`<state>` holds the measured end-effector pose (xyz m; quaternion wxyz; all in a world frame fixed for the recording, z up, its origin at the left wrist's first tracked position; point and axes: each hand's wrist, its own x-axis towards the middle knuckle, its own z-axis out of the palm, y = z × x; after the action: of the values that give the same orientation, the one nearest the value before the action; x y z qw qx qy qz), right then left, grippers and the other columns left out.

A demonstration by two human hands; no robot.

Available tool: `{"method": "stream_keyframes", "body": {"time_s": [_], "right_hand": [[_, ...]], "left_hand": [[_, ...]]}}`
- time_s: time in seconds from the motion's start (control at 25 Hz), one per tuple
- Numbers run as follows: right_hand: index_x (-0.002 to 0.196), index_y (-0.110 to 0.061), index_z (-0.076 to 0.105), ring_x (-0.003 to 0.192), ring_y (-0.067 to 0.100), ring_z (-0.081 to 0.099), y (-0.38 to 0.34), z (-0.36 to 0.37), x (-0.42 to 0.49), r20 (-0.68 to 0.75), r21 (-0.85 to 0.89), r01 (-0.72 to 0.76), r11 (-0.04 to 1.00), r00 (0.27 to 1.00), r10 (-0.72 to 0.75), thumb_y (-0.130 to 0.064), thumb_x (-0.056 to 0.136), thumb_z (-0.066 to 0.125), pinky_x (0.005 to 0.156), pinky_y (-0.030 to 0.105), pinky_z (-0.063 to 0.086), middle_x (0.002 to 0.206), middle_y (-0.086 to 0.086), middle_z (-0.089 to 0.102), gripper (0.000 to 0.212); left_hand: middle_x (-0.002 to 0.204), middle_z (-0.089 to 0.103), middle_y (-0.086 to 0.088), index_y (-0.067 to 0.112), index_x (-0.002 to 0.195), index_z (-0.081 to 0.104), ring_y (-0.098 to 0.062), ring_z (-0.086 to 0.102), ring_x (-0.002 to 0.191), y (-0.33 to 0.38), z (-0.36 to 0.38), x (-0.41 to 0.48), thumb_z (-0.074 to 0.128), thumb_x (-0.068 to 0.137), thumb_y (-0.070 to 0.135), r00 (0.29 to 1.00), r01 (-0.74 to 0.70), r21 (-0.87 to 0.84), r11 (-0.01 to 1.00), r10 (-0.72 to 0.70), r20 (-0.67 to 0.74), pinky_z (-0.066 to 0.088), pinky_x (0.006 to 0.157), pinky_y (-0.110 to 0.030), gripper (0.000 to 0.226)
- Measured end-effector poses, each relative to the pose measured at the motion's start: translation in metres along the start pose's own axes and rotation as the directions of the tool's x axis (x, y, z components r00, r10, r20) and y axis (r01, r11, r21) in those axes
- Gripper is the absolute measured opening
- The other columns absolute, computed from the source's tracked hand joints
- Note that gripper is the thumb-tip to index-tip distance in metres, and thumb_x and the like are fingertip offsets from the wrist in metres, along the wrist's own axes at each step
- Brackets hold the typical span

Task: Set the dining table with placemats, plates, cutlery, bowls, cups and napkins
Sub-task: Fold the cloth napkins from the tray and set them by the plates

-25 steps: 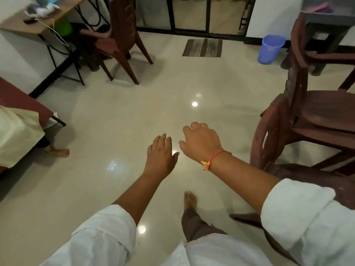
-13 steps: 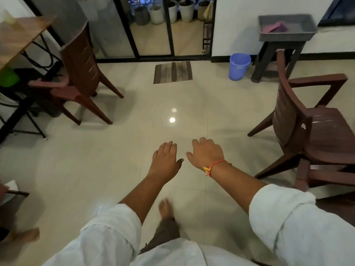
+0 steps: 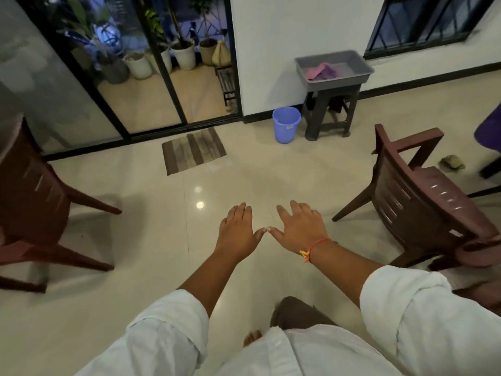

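Glossy cream floor tiles (image 3: 151, 234) fill most of the view, and both hands hang out in front over them, palms down. The left hand (image 3: 237, 232) is flat with its fingers spread and grips nothing; the right hand (image 3: 302, 226), with an orange thread bracelet (image 3: 311, 246) at the wrist, is likewise splayed and empty, and the two thumb tips all but meet. Held out like this, the hands look to be between errands, probably kept in view while the person walks barefoot across the room. Against the far wall a grey tub (image 3: 334, 67) rests on a dark stool (image 3: 329, 109), holding pink and purple cloths (image 3: 321, 71) that may be the napkins or placemats; I cannot tell which. It is well away from the hands. No dining table, plates, cutlery, bowls or cups show here, so the setting seems barely begun or is happening elsewhere. A blue bucket (image 3: 286, 124) sits just beside the stool, and two brown plastic chairs flank the path: the left chair (image 3: 29, 196) and the right chair (image 3: 423, 196). A pale mark on the bucket is too small to read; no other writing appears.
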<state>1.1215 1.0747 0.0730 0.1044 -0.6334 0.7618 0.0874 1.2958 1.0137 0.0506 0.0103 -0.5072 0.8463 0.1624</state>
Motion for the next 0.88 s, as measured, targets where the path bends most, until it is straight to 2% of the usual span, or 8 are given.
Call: {"method": "stream_keyframes", "body": {"time_s": [0.28,0.44,0.48,0.64,0.88], "right_hand": [[0.157,-0.029,0.027,0.145,0.037,0.031,0.03,-0.029,0.184,-0.004,0.143,-0.169,0.975,0.985,0.171,-0.076,0.093,0.015,0.111,0.051,0.034,0.16,0.016,0.031,0.08],[0.156,-0.029,0.028,0.143,0.035,0.032,0.069,-0.052,0.288,0.024,0.191,-0.228,0.955,0.973,0.228,-0.076,0.078,-0.007,0.11,0.049,0.034,0.16,0.015,0.031,0.098],[0.156,-0.029,0.028,0.143,0.035,0.033,0.079,-0.059,0.311,0.025,0.189,-0.241,0.952,0.97,0.24,-0.077,0.078,-0.007,0.11,0.049,0.034,0.159,0.015,0.032,0.097],[0.155,-0.027,0.03,0.141,0.033,0.035,0.124,-0.092,0.403,0.025,0.235,-0.286,0.929,0.957,0.288,-0.068,0.098,0.024,0.107,0.047,0.038,0.159,0.014,0.033,0.071],[0.154,-0.023,0.032,0.142,0.033,0.036,0.197,-0.126,0.549,0.018,0.292,-0.347,0.891,0.934,0.358,-0.056,0.102,0.035,0.107,0.044,0.042,0.159,0.012,0.033,0.062]], "left_hand": [[0.167,0.015,-0.007,0.014,0.158,0.021,-0.027,0.011,0.154,-0.021,-0.035,0.21,0.039,0.099,0.063,0.992,-0.12,0.082,0.989,0.117,0.042,0.021,0.124,-0.043,0.078],[0.168,0.012,-0.005,0.015,0.158,0.021,-0.025,0.009,0.155,-0.022,-0.063,0.327,0.043,0.1,0.059,0.982,-0.174,0.113,0.978,0.164,0.089,0.02,0.122,-0.043,0.076],[0.168,0.012,-0.004,0.015,0.158,0.021,-0.025,0.009,0.155,-0.023,-0.071,0.355,0.043,0.1,0.057,0.983,-0.177,0.114,0.978,0.169,0.076,0.02,0.122,-0.043,0.075],[0.168,0.013,-0.005,0.015,0.157,0.024,-0.025,0.011,0.154,-0.015,-0.09,0.468,0.043,0.102,0.051,0.98,-0.197,0.085,0.977,0.193,0.054,0.019,0.121,-0.042,0.069],[0.164,0.024,-0.006,0.014,0.154,0.031,-0.023,0.021,0.151,0.013,-0.096,0.649,0.044,0.103,0.035,0.95,-0.311,0.048,0.949,0.308,0.056,0.024,0.12,-0.039,0.056]]}}
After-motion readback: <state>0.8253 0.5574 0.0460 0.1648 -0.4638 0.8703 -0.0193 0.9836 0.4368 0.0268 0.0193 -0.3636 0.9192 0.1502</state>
